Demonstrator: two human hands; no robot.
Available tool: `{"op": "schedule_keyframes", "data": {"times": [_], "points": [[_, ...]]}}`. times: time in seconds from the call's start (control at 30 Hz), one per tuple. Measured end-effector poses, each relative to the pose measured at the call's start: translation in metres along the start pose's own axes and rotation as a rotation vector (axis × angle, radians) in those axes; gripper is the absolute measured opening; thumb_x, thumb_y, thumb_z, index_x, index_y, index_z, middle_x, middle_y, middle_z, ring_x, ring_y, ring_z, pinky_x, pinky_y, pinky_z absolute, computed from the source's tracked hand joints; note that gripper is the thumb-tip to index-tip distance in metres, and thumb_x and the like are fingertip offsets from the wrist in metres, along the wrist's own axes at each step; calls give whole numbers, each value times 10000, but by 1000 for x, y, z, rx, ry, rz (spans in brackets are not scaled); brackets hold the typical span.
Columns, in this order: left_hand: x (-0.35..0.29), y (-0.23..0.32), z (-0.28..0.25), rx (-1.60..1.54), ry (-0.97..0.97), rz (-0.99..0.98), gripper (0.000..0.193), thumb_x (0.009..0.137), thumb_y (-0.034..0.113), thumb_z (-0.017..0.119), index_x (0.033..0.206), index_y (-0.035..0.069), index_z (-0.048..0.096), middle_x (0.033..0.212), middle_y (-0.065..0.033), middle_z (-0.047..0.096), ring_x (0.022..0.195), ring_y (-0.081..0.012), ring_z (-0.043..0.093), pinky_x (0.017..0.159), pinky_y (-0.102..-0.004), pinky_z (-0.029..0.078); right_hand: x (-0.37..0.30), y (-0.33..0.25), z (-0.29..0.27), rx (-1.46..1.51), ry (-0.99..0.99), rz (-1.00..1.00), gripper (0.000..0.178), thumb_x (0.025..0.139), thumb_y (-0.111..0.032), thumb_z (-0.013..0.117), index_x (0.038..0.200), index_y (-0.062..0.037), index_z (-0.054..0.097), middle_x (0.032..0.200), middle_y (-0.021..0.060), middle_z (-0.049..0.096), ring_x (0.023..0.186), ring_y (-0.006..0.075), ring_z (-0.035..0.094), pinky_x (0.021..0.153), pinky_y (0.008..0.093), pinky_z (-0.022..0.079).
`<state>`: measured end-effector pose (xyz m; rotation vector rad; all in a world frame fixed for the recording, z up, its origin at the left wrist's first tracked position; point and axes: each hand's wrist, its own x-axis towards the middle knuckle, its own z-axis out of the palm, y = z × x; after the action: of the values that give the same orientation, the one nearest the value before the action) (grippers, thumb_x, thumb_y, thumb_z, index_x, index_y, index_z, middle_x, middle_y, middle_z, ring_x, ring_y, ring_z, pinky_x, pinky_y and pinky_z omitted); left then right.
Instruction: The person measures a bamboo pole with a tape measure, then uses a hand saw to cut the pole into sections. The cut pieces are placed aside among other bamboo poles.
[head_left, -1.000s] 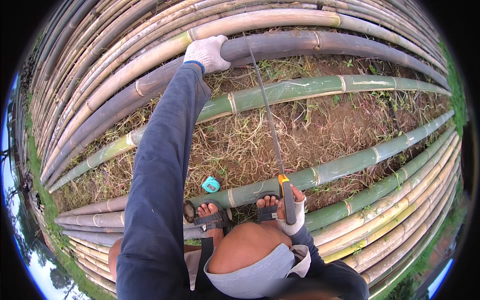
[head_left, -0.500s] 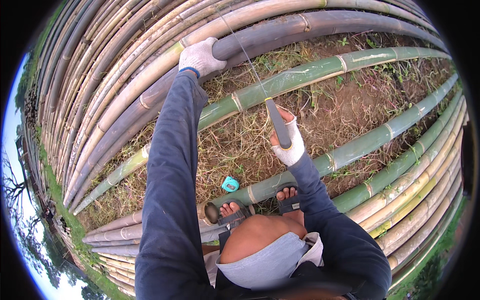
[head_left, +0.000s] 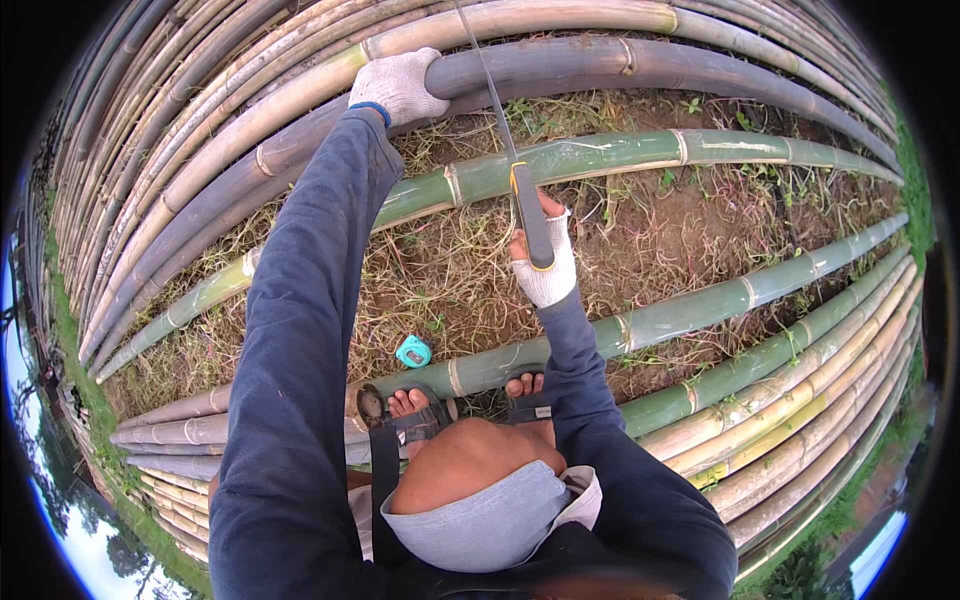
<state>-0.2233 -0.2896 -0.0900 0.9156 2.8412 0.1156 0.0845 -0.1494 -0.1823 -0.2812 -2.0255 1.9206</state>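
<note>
A dark grey-brown bamboo pole (head_left: 540,65) curves across the far side. My left hand (head_left: 398,85), in a white knit glove with a blue cuff, is wrapped over it. In a fingerless white glove, my right hand (head_left: 550,265) grips the grey handle of a handsaw (head_left: 533,215). The saw's thin blade reaches away from me, across the dark pole just right of my left hand; its tip runs past the top edge of the view. Whether the teeth sit in a cut is too small to tell. Beneath the handle's front lies a green bamboo pole (head_left: 590,152).
A teal tape measure (head_left: 413,351) rests on the dry grass. My sandalled feet (head_left: 408,402) are by another green pole (head_left: 690,305) with an open cut end. Stacked bamboo poles (head_left: 180,130) fill the far left, and more poles (head_left: 770,440) lie at the near right.
The handsaw and my right hand have moved forward, so the handle now overlaps the green pole more. My left hand keeps its hold on the dark pole. The whole view has shifted slightly.
</note>
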Motion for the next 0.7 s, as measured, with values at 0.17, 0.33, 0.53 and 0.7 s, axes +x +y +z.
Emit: {"op": "schedule_keyframes", "data": {"times": [0.17,0.33,0.53,0.7], "points": [[0,-3,-1,9,26,53,750,724,518,811,1392,200,687,1290,-129,766,1179,-338,740,1031,-477,589,-47,-34,-19,-130,-36,6,754,898,50,645,1609,-62,420,1253,71,604,851,101,607,838,284,543],[11,-14,0,-37,-26,48,764,708,527,818,1384,192,700,1240,-139,783,1159,-345,746,1029,-462,589,-143,-80,-51,-111,-68,38,622,964,21,573,1555,-64,398,1302,127,556,827,110,583,779,294,547],[11,-17,18,-30,48,57,767,696,510,821,1377,175,708,1193,-128,796,1103,-313,768,989,-451,603,-87,-45,-41,-292,-59,123,553,974,-9,686,1480,-49,468,1330,166,582,1082,225,619,1009,383,502],[-5,-19,-9,-96,-53,37,715,638,470,845,1268,143,753,1127,-175,798,1071,-368,766,955,-486,593,7,0,-5,-159,-12,108,446,1058,-39,630,1472,-70,467,1206,80,578,983,147,574,895,330,523]]}}
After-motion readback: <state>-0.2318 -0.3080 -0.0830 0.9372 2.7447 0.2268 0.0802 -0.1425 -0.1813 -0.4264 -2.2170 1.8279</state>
